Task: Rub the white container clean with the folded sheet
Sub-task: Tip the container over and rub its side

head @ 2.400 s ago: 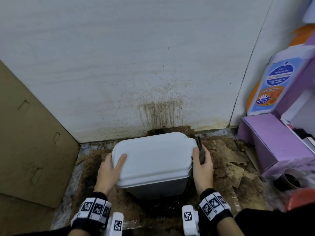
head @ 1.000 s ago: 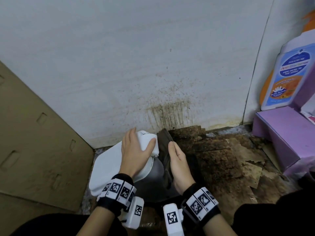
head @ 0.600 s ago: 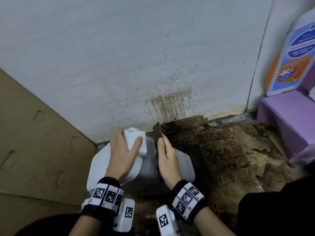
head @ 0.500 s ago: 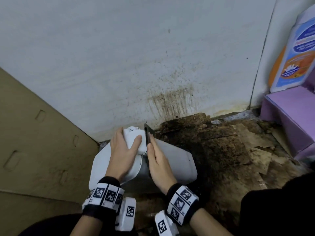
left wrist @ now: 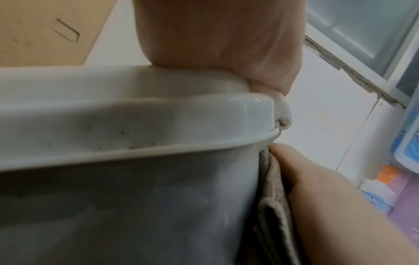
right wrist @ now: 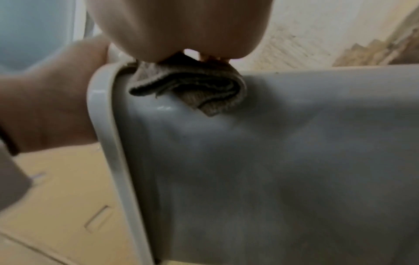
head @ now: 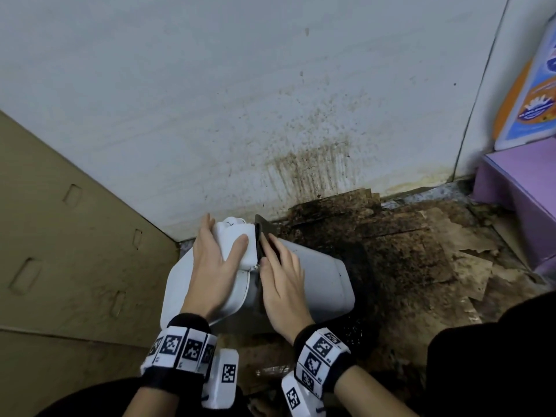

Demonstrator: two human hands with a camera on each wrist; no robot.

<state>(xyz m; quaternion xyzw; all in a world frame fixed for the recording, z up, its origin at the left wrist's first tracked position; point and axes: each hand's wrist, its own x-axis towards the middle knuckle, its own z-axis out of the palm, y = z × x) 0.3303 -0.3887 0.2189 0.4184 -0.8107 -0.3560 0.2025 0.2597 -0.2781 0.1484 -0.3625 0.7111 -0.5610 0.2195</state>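
The stained wall (head: 270, 100) stands behind, and just below its stain the white container (head: 319, 284) is tipped on its side. The lid end is gripped by the left hand (head: 215, 266), fingers wrapped round it. The folded sheet (right wrist: 192, 84) is pressed flat against the container's side by the right hand (head: 282, 284), fingers straight.

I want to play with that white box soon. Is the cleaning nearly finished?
Not yet, it seems. The left hand tips the white container by its lid end, while the right hand presses the folded sheet on the side wall just under the rim. That wall looks mostly clean. Brown specks along the lid edge still look uncleaned, and the far sides are hidden.
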